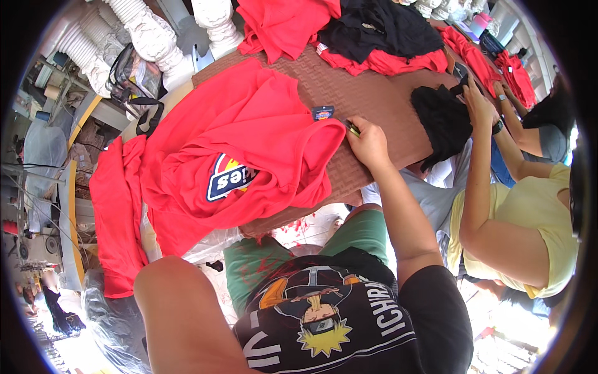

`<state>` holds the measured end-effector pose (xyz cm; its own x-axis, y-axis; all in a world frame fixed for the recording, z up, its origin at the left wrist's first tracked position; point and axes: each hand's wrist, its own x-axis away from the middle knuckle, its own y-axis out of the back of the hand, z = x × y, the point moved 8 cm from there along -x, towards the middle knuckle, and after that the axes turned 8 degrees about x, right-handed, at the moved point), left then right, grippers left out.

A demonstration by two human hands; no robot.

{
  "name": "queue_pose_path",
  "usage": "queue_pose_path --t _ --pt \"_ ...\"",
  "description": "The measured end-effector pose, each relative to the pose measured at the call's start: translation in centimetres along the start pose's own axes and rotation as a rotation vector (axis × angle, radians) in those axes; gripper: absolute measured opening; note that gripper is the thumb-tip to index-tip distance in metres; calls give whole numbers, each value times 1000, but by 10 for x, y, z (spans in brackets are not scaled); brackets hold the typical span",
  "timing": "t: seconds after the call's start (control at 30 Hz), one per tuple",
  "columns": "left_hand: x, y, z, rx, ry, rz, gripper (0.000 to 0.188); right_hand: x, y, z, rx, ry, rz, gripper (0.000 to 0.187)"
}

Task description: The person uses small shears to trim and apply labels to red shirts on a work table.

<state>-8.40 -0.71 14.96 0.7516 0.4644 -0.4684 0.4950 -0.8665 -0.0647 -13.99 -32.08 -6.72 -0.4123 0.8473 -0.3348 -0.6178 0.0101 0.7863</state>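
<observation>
A large red sweatshirt (205, 137) lies bunched over the near left of the table, one sleeve (118, 212) hanging off the left edge. It bears a printed patch (229, 177) and a dark blue neck label (323, 113). Beside the collar, my right hand (369, 142) is closed around a small tool (353, 129) with a yellow-green part; it looks like thread snips, mostly covered by my fingers. My left arm rises from the lower edge, bent, and its hand does not show; the red cloth lies just beyond it.
Red and black garments (374, 31) are piled on the far side of the brown-covered table (374, 100). White balusters (149, 37) stand at the back left. At right, a person in a yellow shirt (523, 218) handles a black garment (439, 121). Red scraps lie on my green shorts (255, 262).
</observation>
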Motion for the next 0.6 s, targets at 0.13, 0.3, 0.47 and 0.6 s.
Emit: queue_pose_path --t 0.13,0.3,0.47,0.6 --pt "-3 4 7 -36 -4 -48 40 -1 0 -6 -7 14 -25 22" --pt "-1 7 6 -74 -21 -95 39 0 -4 -3 -36 -11 12 22" --pt "-1 12 7 -107 -40 -131 39 2 1 -3 -36 -2 -15 22" --pt "6 12 3 -143 -96 -163 39 1 -2 0 -12 74 -56 21"
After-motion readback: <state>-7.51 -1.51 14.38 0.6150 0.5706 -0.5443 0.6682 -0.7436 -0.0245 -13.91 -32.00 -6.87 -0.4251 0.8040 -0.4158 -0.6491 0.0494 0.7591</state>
